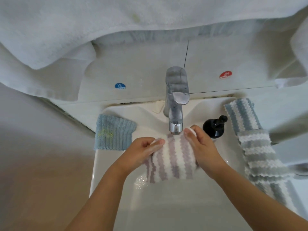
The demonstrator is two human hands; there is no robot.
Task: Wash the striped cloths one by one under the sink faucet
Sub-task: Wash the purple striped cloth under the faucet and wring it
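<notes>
A purple-and-white striped cloth (171, 157) is stretched out over the white sink basin (106, 165), just below the chrome faucet's (175, 104) spout. My left hand (143, 150) pinches its upper left corner and my right hand (201, 145) pinches its upper right corner. Water glistens on the basin under the cloth. On the sink's right rim lie a blue-and-white striped cloth (241, 115) and, in front of it, a grey-green-and-white striped cloth (260, 157).
A plain blue ribbed cloth (113, 132) lies over the left rim. A black soap pump (215, 125) stands right of the faucet, close to my right hand. White towels (66, 30) hang overhead. Cold and hot stickers (120, 86) mark the back ledge.
</notes>
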